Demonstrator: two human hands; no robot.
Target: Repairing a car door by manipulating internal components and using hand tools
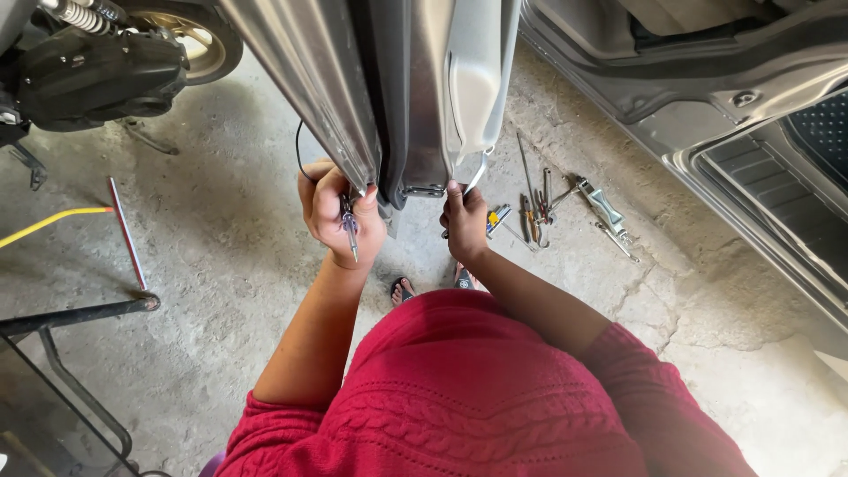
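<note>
An open grey car door (pixel 415 88) stands edge-on in front of me. My left hand (pixel 331 216) grips the door's lower outer edge and also holds a small screwdriver (pixel 351 231) with its tip pointing down. A thin black wire (pixel 299 152) loops just above that hand. My right hand (pixel 465 221) is closed on the bottom corner of the inner trim panel (pixel 473 97), thumb pressed on its edge. Red knitted sleeves cover my upper arms.
Several hand tools (pixel 539 212) and a ratchet-like tool (pixel 603 210) lie on the cracked concrete floor (pixel 221 291) to the right. The car sill and floor mat (pixel 795 159) are at right. A motorbike wheel (pixel 190 35) sits top left, a black metal frame (pixel 71 353) bottom left.
</note>
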